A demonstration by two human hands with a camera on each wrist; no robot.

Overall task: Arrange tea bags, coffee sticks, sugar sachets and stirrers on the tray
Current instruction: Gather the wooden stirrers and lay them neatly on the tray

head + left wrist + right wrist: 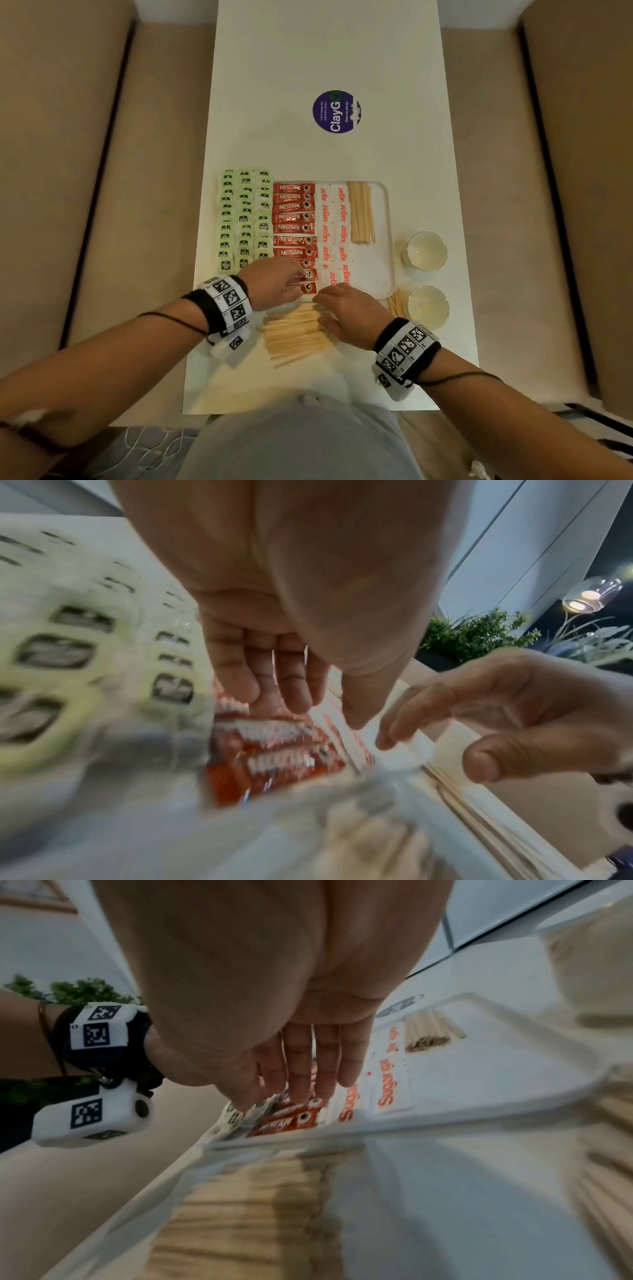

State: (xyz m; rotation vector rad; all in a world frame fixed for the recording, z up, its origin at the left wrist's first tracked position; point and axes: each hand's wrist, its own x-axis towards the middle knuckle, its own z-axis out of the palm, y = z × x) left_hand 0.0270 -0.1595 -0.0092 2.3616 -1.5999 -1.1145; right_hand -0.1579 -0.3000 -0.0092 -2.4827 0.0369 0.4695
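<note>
A white tray (pixel 387 240) holds rows of green tea bags (pixel 243 219), red coffee sticks (pixel 294 219), sugar sachets (pixel 334 226) and a bundle of wooden stirrers (pixel 361 212). A loose pile of stirrers (pixel 294 335) lies on the table in front of the tray. My left hand (pixel 277 284) reaches over the nearest coffee sticks (pixel 274 753), fingers straight and holding nothing. My right hand (pixel 339 308) hovers flat above the tray's near rim (pixel 445 1118) and the far end of the pile (pixel 246 1191), also holding nothing.
Two white cups (pixel 426 251) (pixel 428 305) stand on the table right of the tray, with a few stirrers (pixel 395 305) beside the nearer one. A round purple sticker (pixel 337 111) lies farther back. Beige benches flank the narrow white table (pixel 325 68).
</note>
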